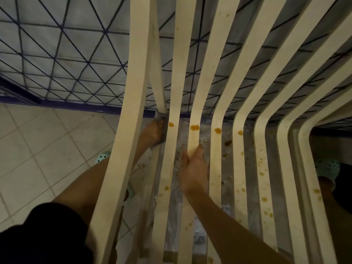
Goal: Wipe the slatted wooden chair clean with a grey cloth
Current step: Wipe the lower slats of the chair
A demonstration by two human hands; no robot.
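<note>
The slatted wooden chair (219,96) fills the middle and right of the view, its pale bent slats spotted with brown-orange stains (194,127) near the bend and down the seat. My left hand (153,133) reaches in behind the outer left slat and grips the grey cloth (161,116) against the foot of a narrow slat. Only a small corner of the cloth shows. My right hand (194,168) lies on a seat slat with its fingers curled round that slat's edges.
A blue-framed panel (57,60) with a diagonal grid stands behind the chair. Pale floor tiles (38,140) lie at the left. Crinkled plastic sheeting (177,187) with debris lies under the seat. My feet in mint clogs (327,166) stand on either side.
</note>
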